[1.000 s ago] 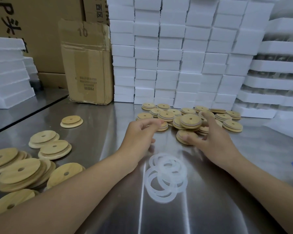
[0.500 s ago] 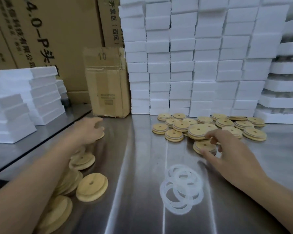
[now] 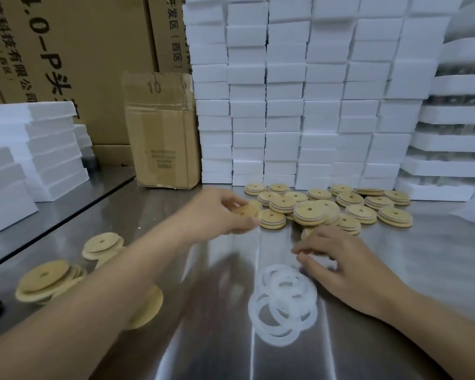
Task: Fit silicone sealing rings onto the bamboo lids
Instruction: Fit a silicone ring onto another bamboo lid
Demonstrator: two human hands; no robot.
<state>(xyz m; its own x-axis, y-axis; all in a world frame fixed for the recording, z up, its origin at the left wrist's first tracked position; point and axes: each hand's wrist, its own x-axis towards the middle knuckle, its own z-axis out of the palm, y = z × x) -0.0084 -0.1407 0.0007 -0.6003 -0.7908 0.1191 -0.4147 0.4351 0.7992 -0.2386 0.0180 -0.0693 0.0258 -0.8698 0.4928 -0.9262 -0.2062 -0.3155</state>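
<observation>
My left grip [image 3: 217, 212] pinches 1 bamboo lid [image 3: 248, 210] between thumb and fingers. It holds the lid at the near left edge of the rear heap of lids [image 3: 348, 207], many of which seem to carry a pale band at the rim. My right grip [image 3: 348, 267] lies low over the steel worktop [image 3: 436, 259], fingers loosely spread and holding nothing I can make out. Its fingertips [image 3: 302, 250] are just beside the far edge of a small overlapping pile of translucent silicone rings [image 3: 283, 303]; blur keeps me from telling whether they touch it. Bare lids [image 3: 44, 281] lie in loose stacks to my left. White foam blocks [image 3: 285, 105] and a cardboard box [image 3: 159, 133] stand behind.

I judge the step in hand to be taking 1 ring for this lid. To do it well, I should drag a single ring clear of the overlap with 1 fingertip so no second ring clings. I would then hook it over 1 side of the lid's narrower step, stretch it round evenly, and run a thumb along it to check it sits flat and untwisted.
</observation>
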